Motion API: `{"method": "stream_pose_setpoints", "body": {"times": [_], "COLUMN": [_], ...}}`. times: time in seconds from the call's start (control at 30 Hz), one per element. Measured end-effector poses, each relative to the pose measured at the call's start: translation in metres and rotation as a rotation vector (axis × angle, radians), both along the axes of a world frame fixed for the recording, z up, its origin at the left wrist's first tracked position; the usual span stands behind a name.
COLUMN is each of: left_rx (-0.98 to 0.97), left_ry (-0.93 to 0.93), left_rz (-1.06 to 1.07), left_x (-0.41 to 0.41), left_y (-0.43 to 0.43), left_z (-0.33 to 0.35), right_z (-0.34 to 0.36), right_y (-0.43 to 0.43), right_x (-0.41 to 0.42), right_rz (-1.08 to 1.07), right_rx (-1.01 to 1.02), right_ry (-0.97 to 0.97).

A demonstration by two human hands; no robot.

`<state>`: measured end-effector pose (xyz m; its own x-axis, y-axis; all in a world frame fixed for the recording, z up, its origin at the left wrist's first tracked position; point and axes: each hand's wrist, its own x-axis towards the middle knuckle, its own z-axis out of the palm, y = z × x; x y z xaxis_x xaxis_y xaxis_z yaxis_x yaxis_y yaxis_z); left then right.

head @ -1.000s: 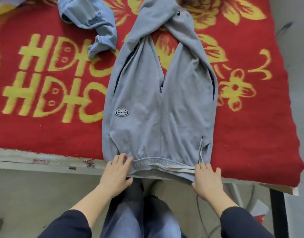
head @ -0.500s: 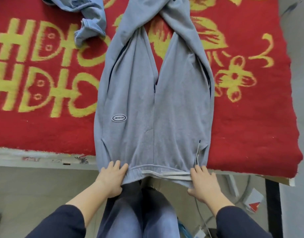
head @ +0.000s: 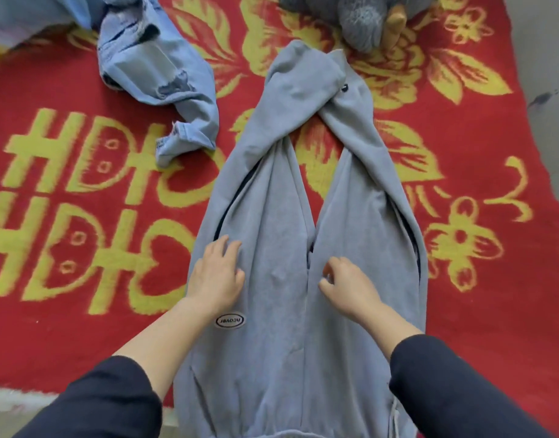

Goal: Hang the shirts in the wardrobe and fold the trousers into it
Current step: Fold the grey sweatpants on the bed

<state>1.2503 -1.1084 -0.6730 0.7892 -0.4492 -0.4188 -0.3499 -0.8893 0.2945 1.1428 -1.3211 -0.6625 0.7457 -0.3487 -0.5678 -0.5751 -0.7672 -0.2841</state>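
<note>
1. Two hands are resting on the grey trousers point(head: 281, 311), which are lying flat on the red blanket point(head: 82, 327), waistband nearest you.
2. Your left hand point(head: 216, 276) is pressing, fingers spread, on the left leg.
3. Your right hand point(head: 347, 284) is hovering loosely curled, gripping nothing, beside the crotch seam.
4. Blue jeans point(head: 158, 74) are lying crumpled far left.
</note>
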Motion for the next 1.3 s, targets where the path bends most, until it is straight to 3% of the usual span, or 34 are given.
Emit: {"method": "stream_pose_setpoints", "body": {"times": [0.27, 0.43, 0.53, 0.7, 0.73, 0.8, 0.87, 0.93, 1.0, 1.07, 1.2, 1.3], "left_rx": [-0.103, -0.149, -0.166, -0.101, -0.114, -0.257, -0.5, -0.62, -0.511, -0.401, -0.266, -0.153], "left_ry": [-0.088, -0.193, -0.24, -0.305, -0.318, -0.344, -0.353, -0.295, -0.211, -0.146, -0.198, -0.193], "left_rz": [-0.079, -0.072, -0.057, -0.072, -0.078, -0.006, 0.27, 0.648, 0.795, 0.765, 0.435, 0.316], "left_x": [0.11, 0.163, 0.188, 0.221, 0.227, 0.242, 0.261, 0.284, 0.303, 0.315, 0.327, 0.332], "left_y": [-0.058, -0.097, -0.118, -0.156, -0.162, -0.172, -0.172, -0.16, -0.142, -0.133, -0.137, -0.141], "left_z": [-0.027, -0.03, -0.033, -0.037, -0.036, -0.036, -0.032, -0.029, -0.033, -0.035, -0.039, -0.04], "right_z": [-0.019, -0.022, -0.03, -0.046, -0.049, -0.048, -0.035, -0.017, -0.006, -0.004, -0.03, -0.041], "right_y": [-0.05, -0.112, -0.142, -0.166, -0.175, -0.207, -0.241, -0.261, -0.258, -0.233, -0.178, -0.146], "right_x": [0.136, 0.2, 0.231, 0.269, 0.276, 0.287, 0.29, 0.286, 0.285, 0.293, 0.318, 0.333], "right_rz": [0.038, -0.097, -0.181, -0.078, -0.173, -0.603, -1.108, -1.27, -1.141, -0.913, -0.318, 0.038], "right_rx": [-0.172, -0.263, -0.334, -0.49, -0.441, -0.242, -0.011, -0.088, -0.212, -0.226, -0.486, -0.455], "right_ry": [-0.215, -0.293, -0.222, -0.204, -0.249, -0.355, -0.539, -0.601, -0.638, -0.652, -0.351, -0.455]}}
